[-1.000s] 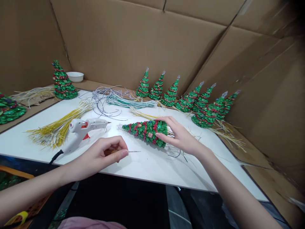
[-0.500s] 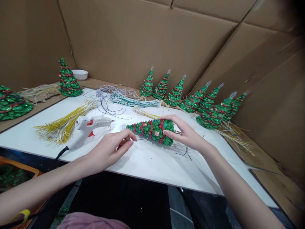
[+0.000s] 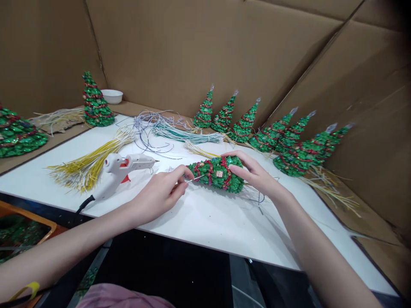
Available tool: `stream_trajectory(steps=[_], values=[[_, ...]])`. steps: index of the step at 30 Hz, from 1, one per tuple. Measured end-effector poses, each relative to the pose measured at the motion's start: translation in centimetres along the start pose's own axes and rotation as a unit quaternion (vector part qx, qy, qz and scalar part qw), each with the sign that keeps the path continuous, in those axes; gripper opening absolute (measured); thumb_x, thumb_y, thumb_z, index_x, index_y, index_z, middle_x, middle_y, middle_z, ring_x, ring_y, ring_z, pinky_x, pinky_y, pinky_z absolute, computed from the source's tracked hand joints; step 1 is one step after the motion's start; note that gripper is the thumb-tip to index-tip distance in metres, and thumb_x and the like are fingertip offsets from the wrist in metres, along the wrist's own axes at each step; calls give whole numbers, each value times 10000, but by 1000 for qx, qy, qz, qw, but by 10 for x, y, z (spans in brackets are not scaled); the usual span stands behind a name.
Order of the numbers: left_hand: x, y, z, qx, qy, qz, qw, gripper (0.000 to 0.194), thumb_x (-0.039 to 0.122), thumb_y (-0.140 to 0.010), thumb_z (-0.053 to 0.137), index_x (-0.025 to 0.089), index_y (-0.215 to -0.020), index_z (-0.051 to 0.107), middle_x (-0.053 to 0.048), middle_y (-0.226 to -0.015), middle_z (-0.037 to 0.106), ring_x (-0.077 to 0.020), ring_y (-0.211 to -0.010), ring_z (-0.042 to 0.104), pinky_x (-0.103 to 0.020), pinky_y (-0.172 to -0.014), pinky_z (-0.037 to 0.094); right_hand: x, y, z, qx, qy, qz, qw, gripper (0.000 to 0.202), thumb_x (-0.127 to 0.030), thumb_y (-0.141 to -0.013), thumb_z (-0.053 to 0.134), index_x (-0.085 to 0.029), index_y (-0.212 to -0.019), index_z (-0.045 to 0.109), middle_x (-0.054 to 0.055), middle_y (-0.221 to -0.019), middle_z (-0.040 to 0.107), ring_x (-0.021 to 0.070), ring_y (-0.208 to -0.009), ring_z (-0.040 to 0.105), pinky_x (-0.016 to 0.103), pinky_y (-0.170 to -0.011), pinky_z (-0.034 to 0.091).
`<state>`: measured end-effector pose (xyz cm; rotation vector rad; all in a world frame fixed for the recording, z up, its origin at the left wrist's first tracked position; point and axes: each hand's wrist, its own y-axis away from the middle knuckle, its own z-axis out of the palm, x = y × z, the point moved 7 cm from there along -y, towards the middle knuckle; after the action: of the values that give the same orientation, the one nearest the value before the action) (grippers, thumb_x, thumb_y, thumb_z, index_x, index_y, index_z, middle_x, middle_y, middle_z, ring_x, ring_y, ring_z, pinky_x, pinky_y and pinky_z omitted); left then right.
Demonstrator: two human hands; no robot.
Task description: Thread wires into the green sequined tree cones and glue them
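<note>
A small green Christmas tree (image 3: 214, 174) with red garland and a pale square ornament lies on its side on the white tabletop. My right hand (image 3: 248, 171) is closed over its wide base end, fingers behind and thumb in front. In my left hand (image 3: 168, 187) is a thin metal pick (image 3: 195, 179), pinched between thumb and fingers. Its tip meets the tree's near side, but whether it goes in cannot be made out. The pick's handle is mostly hidden in the hand. Thin wires (image 3: 257, 196) trail out from under the tree's base.
A white glue gun (image 3: 125, 167) lies left of my left hand, beside a bundle of yellow wires (image 3: 93, 160). Green-white wires (image 3: 189, 134) lie behind. Several finished-looking trees (image 3: 244, 124) stand along the cardboard wall (image 3: 192, 47). A white bowl (image 3: 112, 96) sits back left.
My left hand has brought the pick up against the tree's side, where its tip now shows. The right hand keeps its hold. The whole view has shifted slightly.
</note>
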<state>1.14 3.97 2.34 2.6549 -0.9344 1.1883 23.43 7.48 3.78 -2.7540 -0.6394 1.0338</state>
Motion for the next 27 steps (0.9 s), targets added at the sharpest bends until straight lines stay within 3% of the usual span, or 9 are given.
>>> stream_trajectory(steps=[4,8,11,23,27], values=[[-3,-4,4,-16,37,-12,999,164,239,-943,429,193,-1061,534,9,-756,648,-115,-590,543,-223,-573,394,3,0,0,5,-3,-3,1000,341,-526,-920,514,-275,-1137,591,45,-1159,636,268,-1107,592,412,-942,483],[-6,-6,12,-44,162,-22,986,190,314,-954,441,185,-1066,524,9,-777,611,-87,-533,520,-192,-495,427,4,5,0,9,-7,-9,1000,346,-513,-908,547,-287,-1170,574,53,-1202,612,273,-1150,577,436,-990,462],[-6,-6,11,-29,222,-7,975,216,349,-958,464,181,-1083,517,5,-792,594,-85,-563,515,-183,-501,455,-1,13,0,10,5,-27,1000,376,-490,-890,587,-287,-1205,558,66,-1245,588,277,-1188,561,451,-1024,444],[-6,-2,3,24,208,33,977,243,344,-964,501,160,-1106,573,-14,-827,633,-83,-618,529,-186,-568,456,-42,50,0,72,94,-137,983,517,-326,-794,727,-275,-1268,528,112,-1264,560,290,-1209,549,482,-1031,465],[-7,-1,3,32,200,51,978,228,338,-961,513,164,-1078,603,-27,-863,658,-105,-698,573,-185,-579,465,-51,64,3,85,144,-173,971,579,-305,-787,732,-267,-1315,497,133,-1319,528,302,-1245,532,550,-1105,395]])
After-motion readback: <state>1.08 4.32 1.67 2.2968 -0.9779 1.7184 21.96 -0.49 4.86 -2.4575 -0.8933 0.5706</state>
